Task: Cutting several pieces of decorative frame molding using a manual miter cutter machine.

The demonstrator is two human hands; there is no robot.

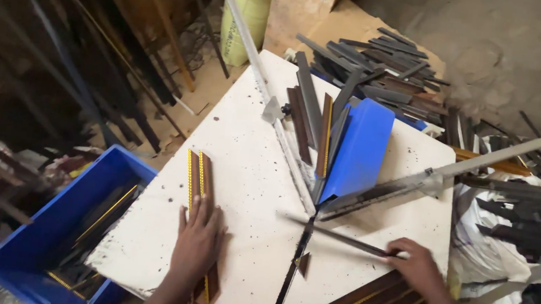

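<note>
White worktable [247, 189], left hand [197, 243] flat on brown strips [198, 178], right hand [418, 266] gripping thin rod [341, 238]

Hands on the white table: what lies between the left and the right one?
In the head view, a thin dark blade lies on the table between the left hand and the right hand.

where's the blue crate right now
In the head view the blue crate sits low on the left, below the white table edge, just left of the left hand.
</note>
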